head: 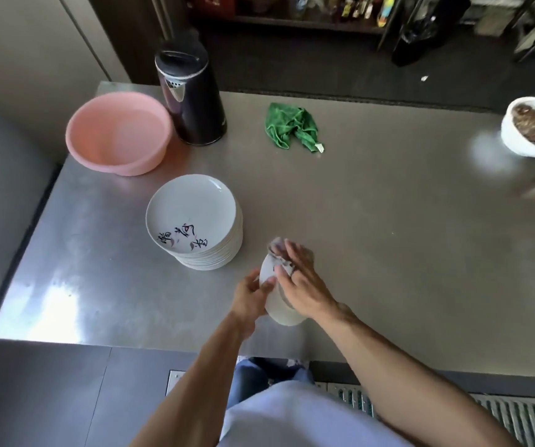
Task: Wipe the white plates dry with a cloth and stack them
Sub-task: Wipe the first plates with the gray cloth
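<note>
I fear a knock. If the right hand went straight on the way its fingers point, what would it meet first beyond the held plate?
Likely the stack of plates, or just past it the black kettle; depth is unclear.

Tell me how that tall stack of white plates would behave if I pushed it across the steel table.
The stack of plates is many plates high, so probably heavy. The table looks smooth and shiny, so a low push would likely slide it. The top plate looks glossy, so a high push might slide upper plates off.
</note>
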Motion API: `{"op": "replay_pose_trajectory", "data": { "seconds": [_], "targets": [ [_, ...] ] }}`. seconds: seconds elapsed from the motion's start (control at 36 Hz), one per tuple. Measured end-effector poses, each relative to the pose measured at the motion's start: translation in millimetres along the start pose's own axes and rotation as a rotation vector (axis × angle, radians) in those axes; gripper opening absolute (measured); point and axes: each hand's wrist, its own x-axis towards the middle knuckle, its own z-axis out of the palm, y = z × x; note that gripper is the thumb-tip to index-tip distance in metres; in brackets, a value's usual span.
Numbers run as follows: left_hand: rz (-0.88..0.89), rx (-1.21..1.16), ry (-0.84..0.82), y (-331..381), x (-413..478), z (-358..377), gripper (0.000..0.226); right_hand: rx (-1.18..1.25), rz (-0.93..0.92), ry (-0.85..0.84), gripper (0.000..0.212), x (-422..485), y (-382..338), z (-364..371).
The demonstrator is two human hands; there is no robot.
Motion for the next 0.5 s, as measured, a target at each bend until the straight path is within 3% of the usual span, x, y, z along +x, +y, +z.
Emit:
{"op": "replay_pose_trajectory", "data": {
  "seconds": [0.06,0.11,0.22,0.28,0.39,0.5],
  "targets": [
    [0.02,-0.008,-0.01,1.2,-2.2,-3.7,0.028,-0.098,-0.255,-0.059,0.052,-6.7,-0.5,2.0],
    [0.02,-0.023,-0.02,-0.3,-4.7,-7.7,0.026,-0.137,-0.259,-0.039,0.053,-6.2,3.3,4.2],
    [-0.026,-0.069,-0.073,-9.2,-8.2,-13.8,0.023,0.198,0.364,0.169,0.046,11.1,-1.0,1.5],
    [-0.054,-0.092,-0.091,-6.2,-6.2,-14.2,0.033,0.305,0.51,0.183,0.051,19.2,1.0,-0.4],
    [-0.123,-0.133,-0.082,3.1,3.0,-12.6,0.021,0.298,0.389,0.055,0.054,10.9,-3.0,5.2],
    [-0.15,-0.053,-0.14,7.2,14.0,-12.9,0.026,0.256,0.133,0.008,0.061,0.1,-3.7,14.7]
  ]
}}
